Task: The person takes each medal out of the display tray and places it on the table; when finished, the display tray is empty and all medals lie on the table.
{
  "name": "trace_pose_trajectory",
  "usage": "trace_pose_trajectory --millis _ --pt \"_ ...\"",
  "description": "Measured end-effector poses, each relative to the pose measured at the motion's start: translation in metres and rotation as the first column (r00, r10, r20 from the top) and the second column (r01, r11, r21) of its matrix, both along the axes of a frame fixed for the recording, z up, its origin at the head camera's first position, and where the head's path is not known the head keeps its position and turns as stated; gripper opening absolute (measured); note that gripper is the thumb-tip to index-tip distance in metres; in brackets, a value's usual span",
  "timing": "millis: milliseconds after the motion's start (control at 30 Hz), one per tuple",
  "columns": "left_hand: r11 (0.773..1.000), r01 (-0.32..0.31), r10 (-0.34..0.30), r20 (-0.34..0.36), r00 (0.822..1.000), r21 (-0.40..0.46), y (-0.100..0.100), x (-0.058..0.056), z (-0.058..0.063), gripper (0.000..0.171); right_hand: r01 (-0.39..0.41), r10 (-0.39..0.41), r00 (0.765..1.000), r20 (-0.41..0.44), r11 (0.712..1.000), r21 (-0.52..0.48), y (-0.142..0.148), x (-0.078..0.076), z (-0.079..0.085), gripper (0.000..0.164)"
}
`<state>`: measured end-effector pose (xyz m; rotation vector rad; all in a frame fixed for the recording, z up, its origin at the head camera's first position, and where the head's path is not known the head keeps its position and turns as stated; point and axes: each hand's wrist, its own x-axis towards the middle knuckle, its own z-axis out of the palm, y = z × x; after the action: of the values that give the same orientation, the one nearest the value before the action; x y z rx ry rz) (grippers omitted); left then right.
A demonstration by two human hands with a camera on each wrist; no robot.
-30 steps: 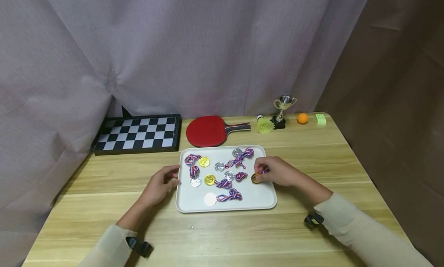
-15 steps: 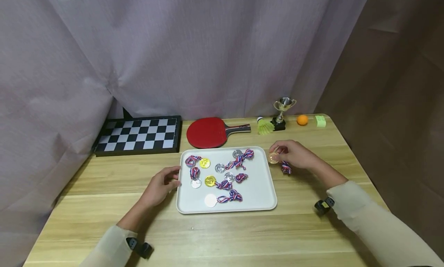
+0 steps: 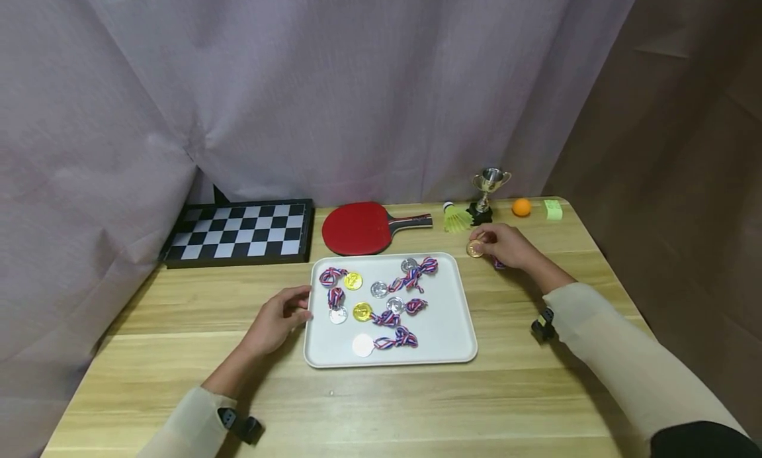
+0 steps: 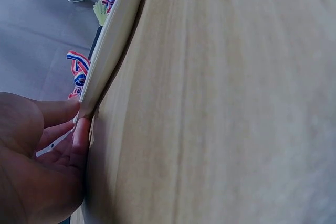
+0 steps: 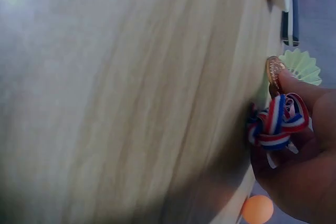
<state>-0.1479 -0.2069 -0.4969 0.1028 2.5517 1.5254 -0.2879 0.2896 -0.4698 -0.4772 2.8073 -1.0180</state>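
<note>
In the head view, my right hand (image 3: 503, 245) pinches a bronze-coloured medal (image 3: 474, 249) over the table, right of the tray's far corner. Its bunched red, white and blue ribbon (image 5: 278, 121) hangs beneath the fingers in the right wrist view. On the white tray (image 3: 440, 342) lie gold medals (image 3: 362, 312) and several silver medals (image 3: 378, 289), each with a knotted striped ribbon. My left hand (image 3: 275, 320) holds the tray's left rim between thumb and fingers, as the left wrist view shows from close by.
Along the back stand a chessboard (image 3: 238, 233), a red table tennis bat (image 3: 357, 228), a yellow shuttlecock (image 3: 456, 218), a small trophy cup (image 3: 491, 186), an orange ball (image 3: 521, 207) and a light green block (image 3: 553, 210). A grey curtain (image 3: 357, 94) hangs behind the wooden table (image 3: 381, 412).
My right hand has lifted the bronze medal off the tray's right side and carried it right and toward the back, near the trophy. The left hand has stayed at the rim.
</note>
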Motion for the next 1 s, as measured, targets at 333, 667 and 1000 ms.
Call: trace_pose_trajectory --millis 333,667,1000 --pt "1.000 -0.008 0.008 0.001 1.000 0.003 0.000 0.001 0.000 0.054 0.017 -0.016 1.000 -0.018 0.999 0.041 -0.001 -0.005 -0.009 0.016" --pt "1.000 0.000 0.000 -0.007 1.000 0.020 0.000 0.001 0.002 0.053 0.009 -0.009 1.000 0.000 0.999 0.043 -0.001 -0.007 -0.008 0.026" --pt "1.000 0.003 -0.003 -0.012 1.000 0.018 0.000 0.001 0.002 0.052 0.001 0.000 0.999 -0.038 1.000 0.024 -0.020 0.006 0.014 0.030"
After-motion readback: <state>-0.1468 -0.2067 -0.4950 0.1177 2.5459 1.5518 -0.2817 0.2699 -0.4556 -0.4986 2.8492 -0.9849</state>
